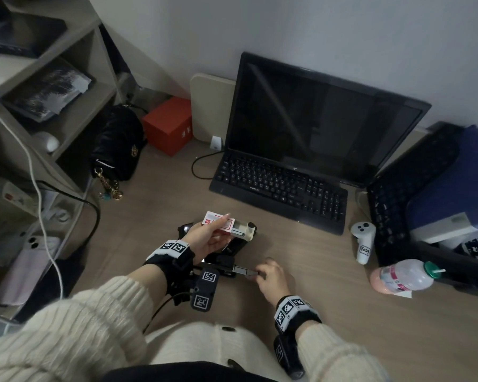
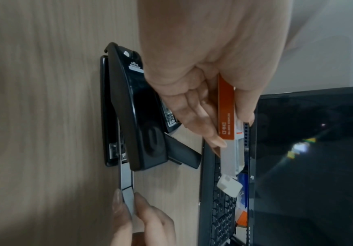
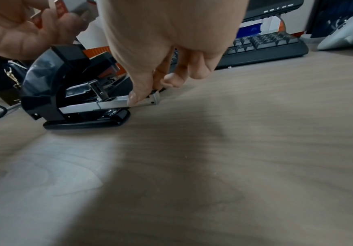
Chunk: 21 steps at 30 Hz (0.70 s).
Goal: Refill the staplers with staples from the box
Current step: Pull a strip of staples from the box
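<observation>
Up above the surface [image 1: 342, 285], the left hand [image 1: 207, 238] pinches the red-and-white staple box [image 1: 221, 223], its writing too blurry to read. Lower down, the right hand [image 1: 271, 277] pinches the black stapler's [image 2: 135, 116] silver tray [image 3: 112, 104].

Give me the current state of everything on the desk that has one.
staple box: slid open, held in left hand
black stapler: on desk, metal tray pulled out, pinched by right hand
monitor: screen dark
bottle: lying on its side, capped

left hand [image 1: 208, 238] raised (gripping), right hand [image 1: 269, 277] pinching
</observation>
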Each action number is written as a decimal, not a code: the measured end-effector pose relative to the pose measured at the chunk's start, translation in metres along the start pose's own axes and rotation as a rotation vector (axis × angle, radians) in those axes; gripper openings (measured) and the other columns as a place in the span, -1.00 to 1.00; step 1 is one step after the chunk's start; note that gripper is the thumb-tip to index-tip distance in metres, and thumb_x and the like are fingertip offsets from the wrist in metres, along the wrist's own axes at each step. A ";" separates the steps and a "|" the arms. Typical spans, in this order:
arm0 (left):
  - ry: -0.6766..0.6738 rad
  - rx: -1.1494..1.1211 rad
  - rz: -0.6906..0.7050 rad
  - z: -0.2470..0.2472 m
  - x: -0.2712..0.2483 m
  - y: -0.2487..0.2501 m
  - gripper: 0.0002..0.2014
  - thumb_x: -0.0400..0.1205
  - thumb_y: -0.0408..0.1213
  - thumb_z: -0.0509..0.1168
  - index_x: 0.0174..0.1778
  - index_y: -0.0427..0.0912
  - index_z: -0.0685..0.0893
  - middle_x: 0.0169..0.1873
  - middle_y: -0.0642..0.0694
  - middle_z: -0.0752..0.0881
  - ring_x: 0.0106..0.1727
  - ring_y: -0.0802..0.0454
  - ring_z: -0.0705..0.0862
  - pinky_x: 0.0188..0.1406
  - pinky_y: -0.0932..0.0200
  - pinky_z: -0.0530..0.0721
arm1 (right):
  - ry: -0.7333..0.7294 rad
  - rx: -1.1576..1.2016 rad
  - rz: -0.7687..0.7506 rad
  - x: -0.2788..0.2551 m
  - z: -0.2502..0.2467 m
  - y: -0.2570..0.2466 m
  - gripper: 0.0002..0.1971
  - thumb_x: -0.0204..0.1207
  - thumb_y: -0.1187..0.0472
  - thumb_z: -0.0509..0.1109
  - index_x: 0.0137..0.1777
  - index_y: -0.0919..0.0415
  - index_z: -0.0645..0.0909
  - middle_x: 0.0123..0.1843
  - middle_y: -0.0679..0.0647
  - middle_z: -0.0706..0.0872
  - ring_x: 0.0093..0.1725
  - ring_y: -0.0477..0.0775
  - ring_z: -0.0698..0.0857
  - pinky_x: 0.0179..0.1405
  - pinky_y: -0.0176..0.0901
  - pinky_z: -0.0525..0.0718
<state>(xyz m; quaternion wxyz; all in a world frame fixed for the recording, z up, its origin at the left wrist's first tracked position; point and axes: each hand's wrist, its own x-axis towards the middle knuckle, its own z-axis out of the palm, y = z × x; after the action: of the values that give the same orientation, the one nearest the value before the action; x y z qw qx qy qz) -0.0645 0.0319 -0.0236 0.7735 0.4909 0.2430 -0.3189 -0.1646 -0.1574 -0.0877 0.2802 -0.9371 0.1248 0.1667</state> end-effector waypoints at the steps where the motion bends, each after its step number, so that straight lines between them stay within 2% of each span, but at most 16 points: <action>1: -0.001 -0.001 0.000 0.000 -0.001 0.000 -0.74 0.56 -0.18 0.50 -0.01 -0.30 0.70 -0.18 -0.22 0.82 -0.30 -0.02 0.82 -0.37 0.23 0.77 | -0.004 -0.004 0.007 0.002 0.002 0.001 -0.84 0.47 0.16 0.45 0.01 0.12 0.79 0.16 0.14 0.69 0.22 0.25 0.64 0.20 0.05 0.59; 3: -0.003 -0.003 -0.002 0.000 -0.001 0.001 -0.76 0.57 -0.19 0.49 0.00 -0.29 0.70 -0.20 -0.21 0.84 -0.30 -0.01 0.83 -0.38 0.23 0.76 | -0.016 -0.019 0.023 0.005 0.006 0.003 -0.87 0.46 0.14 0.46 -0.05 0.10 0.79 0.18 0.16 0.69 0.23 0.25 0.63 0.23 0.08 0.60; 6: -0.001 -0.003 -0.003 0.000 -0.002 0.002 -0.72 0.56 -0.18 0.49 0.06 -0.30 0.69 -0.18 -0.21 0.84 -0.29 -0.01 0.83 -0.37 0.23 0.76 | 0.009 -0.020 0.020 0.010 0.012 0.005 -0.88 0.37 0.06 0.55 -0.24 0.08 0.76 -0.06 0.06 0.66 0.08 0.25 0.68 0.05 0.08 0.66; 8: -0.002 -0.004 0.000 0.000 -0.002 0.002 -0.69 0.56 -0.18 0.49 0.11 -0.30 0.69 -0.16 -0.21 0.84 -0.28 -0.01 0.83 -0.37 0.24 0.76 | 0.021 -0.021 0.016 0.015 0.019 0.010 -0.89 0.33 0.08 0.57 -0.23 0.03 0.69 -0.19 -0.06 0.51 -0.03 0.26 0.69 -0.09 0.06 0.68; 9: -0.003 -0.003 0.000 0.000 -0.002 0.001 -0.68 0.57 -0.18 0.48 0.13 -0.31 0.69 -0.15 -0.21 0.84 -0.28 -0.01 0.83 -0.37 0.24 0.76 | 0.015 -0.016 0.004 0.018 0.023 0.016 -0.83 0.31 0.08 0.57 -0.16 -0.05 0.64 -0.19 -0.07 0.49 -0.06 0.25 0.69 -0.12 0.06 0.68; 11: -0.003 -0.002 -0.002 0.000 -0.001 0.001 -0.66 0.57 -0.18 0.48 0.17 -0.31 0.69 -0.15 -0.21 0.84 -0.28 0.00 0.83 -0.38 0.24 0.76 | 0.001 -0.003 -0.037 0.018 0.024 0.018 -0.74 0.31 0.08 0.54 -0.06 -0.12 0.55 -0.10 -0.01 0.58 -0.03 0.22 0.70 -0.07 0.07 0.69; 14: -0.001 -0.004 -0.002 0.000 0.000 0.000 -0.64 0.56 -0.17 0.49 0.17 -0.30 0.68 -0.18 -0.20 0.84 -0.29 0.00 0.83 -0.39 0.24 0.75 | -0.003 -0.020 -0.070 0.006 0.009 0.009 -0.87 0.42 0.16 0.45 -0.04 -0.03 0.72 0.16 -0.03 0.64 0.14 0.14 0.66 0.11 0.05 0.64; 16: 0.000 -0.005 0.001 0.002 0.002 0.000 -0.64 0.56 -0.17 0.49 0.17 -0.30 0.68 -0.21 -0.19 0.84 -0.31 0.01 0.82 -0.40 0.25 0.75 | -0.014 -0.050 -0.065 0.002 0.001 0.009 -0.84 0.47 0.09 0.39 -0.01 0.02 0.76 0.22 -0.05 0.63 0.18 0.09 0.65 0.14 0.00 0.61; 18: -0.008 0.000 0.001 0.004 0.002 -0.001 -0.62 0.56 -0.16 0.49 0.19 -0.31 0.68 -0.22 -0.18 0.84 -0.32 0.02 0.82 -0.39 0.25 0.75 | -0.038 -0.049 -0.051 -0.001 -0.001 0.013 -0.74 0.41 -0.03 0.28 -0.07 -0.03 0.78 0.27 -0.06 0.63 0.21 0.09 0.65 0.18 0.02 0.61; 21: -0.025 0.001 -0.003 0.006 0.002 -0.003 -0.62 0.56 -0.14 0.48 0.19 -0.30 0.67 -0.22 -0.18 0.83 -0.32 0.03 0.81 -0.38 0.26 0.76 | -0.098 -0.070 -0.052 -0.003 0.002 0.016 -0.67 0.38 -0.06 0.22 -0.04 -0.06 0.79 0.35 -0.09 0.60 0.27 0.08 0.64 0.25 -0.01 0.60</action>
<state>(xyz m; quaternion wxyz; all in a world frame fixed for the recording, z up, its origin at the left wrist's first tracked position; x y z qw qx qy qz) -0.0647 0.0245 -0.0248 0.7759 0.4866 0.2339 -0.3264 -0.1734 -0.1688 -0.0956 0.2573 -0.9399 0.0807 0.2093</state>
